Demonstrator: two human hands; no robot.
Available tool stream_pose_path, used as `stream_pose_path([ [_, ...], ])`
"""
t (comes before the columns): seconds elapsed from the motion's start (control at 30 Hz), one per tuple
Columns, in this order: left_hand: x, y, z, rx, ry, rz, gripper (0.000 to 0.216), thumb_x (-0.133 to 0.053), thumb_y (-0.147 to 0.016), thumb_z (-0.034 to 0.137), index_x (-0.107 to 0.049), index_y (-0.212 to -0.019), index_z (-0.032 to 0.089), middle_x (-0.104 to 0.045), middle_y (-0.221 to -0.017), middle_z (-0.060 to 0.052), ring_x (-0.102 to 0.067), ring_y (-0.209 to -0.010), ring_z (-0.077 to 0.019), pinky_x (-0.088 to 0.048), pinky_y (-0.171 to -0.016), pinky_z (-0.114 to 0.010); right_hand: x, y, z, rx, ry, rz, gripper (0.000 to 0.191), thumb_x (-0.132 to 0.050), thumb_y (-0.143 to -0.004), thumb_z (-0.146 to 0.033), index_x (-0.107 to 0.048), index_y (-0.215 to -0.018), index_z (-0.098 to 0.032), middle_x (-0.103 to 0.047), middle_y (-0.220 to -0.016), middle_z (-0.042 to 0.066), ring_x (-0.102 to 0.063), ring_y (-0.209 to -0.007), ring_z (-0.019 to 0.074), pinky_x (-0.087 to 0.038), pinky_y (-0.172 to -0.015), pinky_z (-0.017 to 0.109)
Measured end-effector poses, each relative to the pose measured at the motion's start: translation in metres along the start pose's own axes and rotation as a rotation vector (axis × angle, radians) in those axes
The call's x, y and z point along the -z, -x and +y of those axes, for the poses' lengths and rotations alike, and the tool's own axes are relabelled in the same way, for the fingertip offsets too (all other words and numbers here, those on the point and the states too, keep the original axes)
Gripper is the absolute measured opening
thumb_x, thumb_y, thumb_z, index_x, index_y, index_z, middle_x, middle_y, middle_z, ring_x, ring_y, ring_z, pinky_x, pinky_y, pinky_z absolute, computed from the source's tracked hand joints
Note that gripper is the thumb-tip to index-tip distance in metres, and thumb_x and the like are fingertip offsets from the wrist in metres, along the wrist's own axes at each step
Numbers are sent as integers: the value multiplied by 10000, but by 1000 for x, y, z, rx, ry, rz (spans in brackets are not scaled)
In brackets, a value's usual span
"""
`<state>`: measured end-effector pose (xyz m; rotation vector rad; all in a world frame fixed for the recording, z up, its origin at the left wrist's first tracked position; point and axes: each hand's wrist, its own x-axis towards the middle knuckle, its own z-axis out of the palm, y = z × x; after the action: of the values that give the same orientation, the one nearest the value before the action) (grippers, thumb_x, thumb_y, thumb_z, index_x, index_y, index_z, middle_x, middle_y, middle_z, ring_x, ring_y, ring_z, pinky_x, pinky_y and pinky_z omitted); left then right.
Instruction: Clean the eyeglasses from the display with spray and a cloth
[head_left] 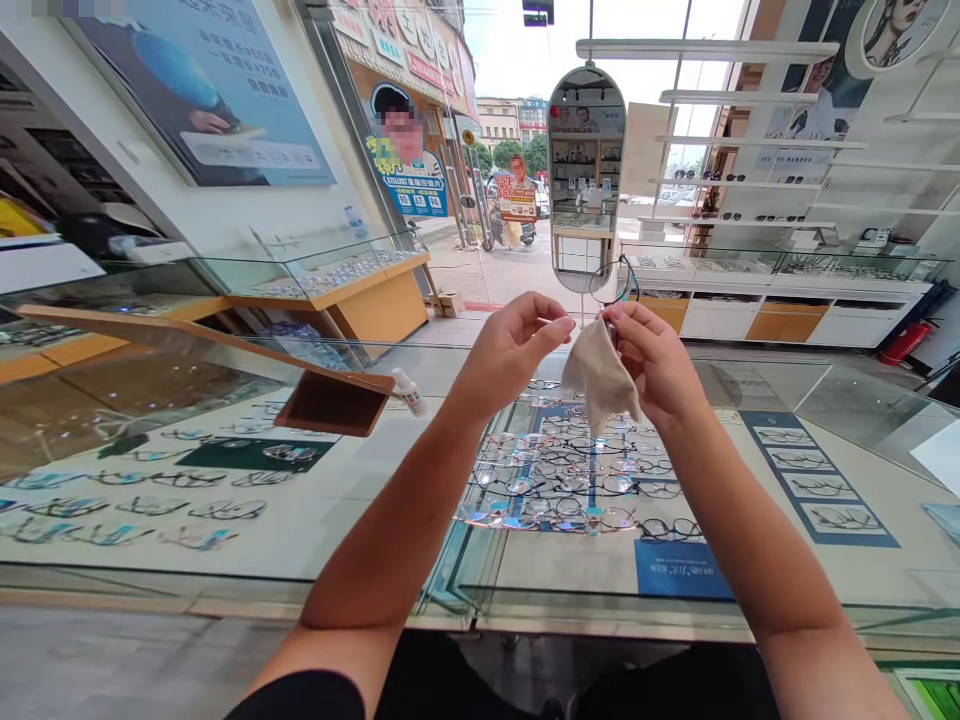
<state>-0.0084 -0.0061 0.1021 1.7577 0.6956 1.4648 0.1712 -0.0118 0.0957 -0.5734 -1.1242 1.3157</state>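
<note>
A beige cleaning cloth (pixel 602 380) hangs from my right hand (pixel 654 358), whose fingers are closed on it. The same hand grips a pair of eyeglasses (pixel 627 282); its thin dark frame pokes up above the fingers, and the rest is hidden behind cloth and hand. To the left of the cloth is my left hand (pixel 511 352), its fingers curled and thumb and forefinger pinched close together. Whatever lies in that pinch, if anything, is too small to make out. Both hands are raised above the glass display counter (pixel 525 590).
Rows of eyeglasses (pixel 559 485) lie in the counter below. At the left, a small white spray bottle (pixel 409 391) stands beside a brown tilted mirror stand (pixel 330 402). An oval mirror (pixel 587 180) stands beyond my hands. A fire extinguisher (pixel 906 342) is at the far right.
</note>
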Motion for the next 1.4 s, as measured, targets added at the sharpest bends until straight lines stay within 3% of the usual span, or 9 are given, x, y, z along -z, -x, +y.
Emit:
stream_pose_path([
  [0.13, -7, -1, -9, 176, 84, -190, 501, -906, -725, 573, -730, -936, 154, -722, -880, -42, -643, -805, -147, -506, -704, -262, 0, 1, -1, 88, 24, -43, 300, -929, -662, -452, -731, -767, -254, -629, -797, -35, -491, -719, 117, -436, -704, 294],
  [0.3, -7, 1, -13, 250, 198, -278, 494, -937, -700, 584, -768, -886, 160, -718, -815, -22, -614, -736, -119, -480, -683, -243, 1, -1, 1, 144, 43, -64, 284, -926, -681, -467, -745, -772, -267, -683, -863, -22, -573, -824, 138, -486, -827, 313],
  [0.57, -8, 0, -17, 246, 313, -325, 408, -937, -744, 495, -805, -965, 178, -771, -893, -56, -669, -764, -146, -530, -714, -263, 0, 1, -1, 42, 55, -37, 328, -925, -652, -500, -720, -781, -279, -699, -876, -7, -563, -763, 156, -458, -694, 320],
  [0.67, -11, 2, -14, 236, 299, -313, 443, -945, -733, 496, -800, -1011, 183, -773, -914, -58, -683, -799, -154, -549, -728, -256, 0, 1, -1, 38, 42, -44, 347, -937, -627, -509, -725, -767, -272, -710, -858, -8, -556, -745, 149, -452, -679, 310],
  [0.9, -17, 5, -13, 224, 289, -256, 446, -899, -767, 576, -798, -862, 153, -730, -800, -40, -617, -696, -122, -516, -647, -243, 2, 0, 0, 35, -6, -80, 301, -950, -645, -478, -761, -744, -265, -727, -898, -10, -574, -755, 133, -443, -640, 278],
  [1.13, -31, 7, -17, 179, 306, -103, 437, -963, -689, 521, -806, -912, 179, -748, -831, -19, -640, -735, -126, -539, -706, -255, -1, -1, 2, 47, -34, 0, 249, -906, -671, -448, -745, -766, -283, -758, -997, -1, -623, -844, 166, -546, -797, 336],
  [1.4, -40, 12, -16, 186, 216, 64, 499, -967, -641, 559, -720, -836, 173, -675, -725, 8, -591, -653, -116, -495, -583, -235, -5, -3, 11, 49, -61, 7, 319, -943, -641, -478, -717, -738, -275, -768, -986, -12, -652, -863, 164, -558, -854, 348],
])
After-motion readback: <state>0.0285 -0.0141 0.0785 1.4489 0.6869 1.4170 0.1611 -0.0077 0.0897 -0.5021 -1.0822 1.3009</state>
